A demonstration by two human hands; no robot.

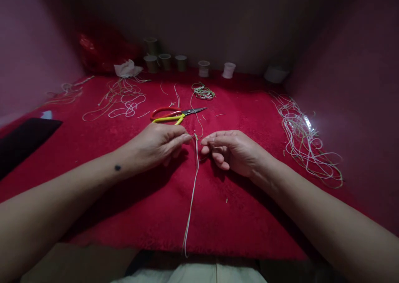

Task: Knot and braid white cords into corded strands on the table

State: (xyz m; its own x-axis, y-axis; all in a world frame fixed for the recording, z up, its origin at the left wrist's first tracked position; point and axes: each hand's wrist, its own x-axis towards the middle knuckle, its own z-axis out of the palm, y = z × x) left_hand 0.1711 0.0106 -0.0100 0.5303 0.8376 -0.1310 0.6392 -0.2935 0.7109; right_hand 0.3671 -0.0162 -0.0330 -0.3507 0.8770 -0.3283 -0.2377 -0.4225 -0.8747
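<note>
A bundle of thin pale strings runs from the middle of the red cloth down over its near edge towards me. My left hand pinches the top of the strings between thumb and fingertips. My right hand is closed in a pinch just to the right of that same spot, fingertips almost touching the left ones. Just behind my left hand lie scissors with red and yellow handles, blades pointing right.
Loose string piles lie at the right, far left and back middle. Several spools stand along the back wall, beside a crumpled white cloth. A dark flat object lies at the left edge.
</note>
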